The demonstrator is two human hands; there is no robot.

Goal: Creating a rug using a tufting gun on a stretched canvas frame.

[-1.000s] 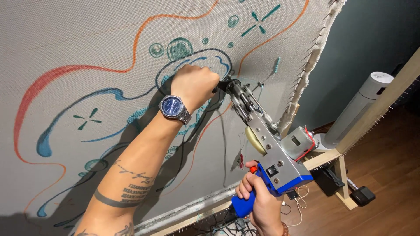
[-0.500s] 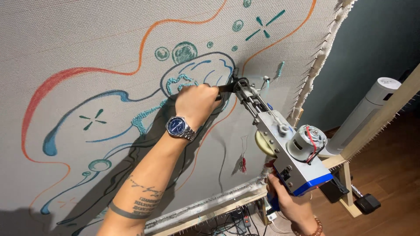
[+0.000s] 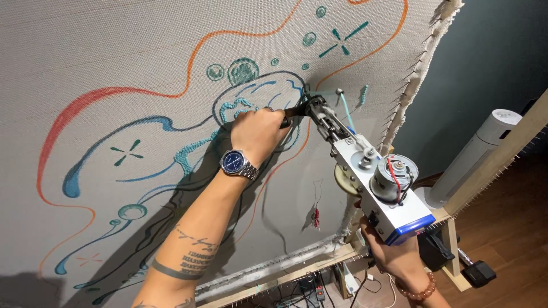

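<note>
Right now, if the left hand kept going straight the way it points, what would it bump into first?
Probably the grey stretched cloth with coloured drawn lines: the left hand grips the front handle of the white-and-blue tufting gun, pointing at it. How close is unclear.

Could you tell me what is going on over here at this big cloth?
A person is working a tufting gun against a grey cloth stretched on a wooden frame. The left hand, with a wristwatch on the wrist, grips the gun's front handle close to the cloth, and the right hand holds its rear grip from below. The gun's tip meets the cloth inside a dark drawn outline, near patches of teal tufting.
</note>
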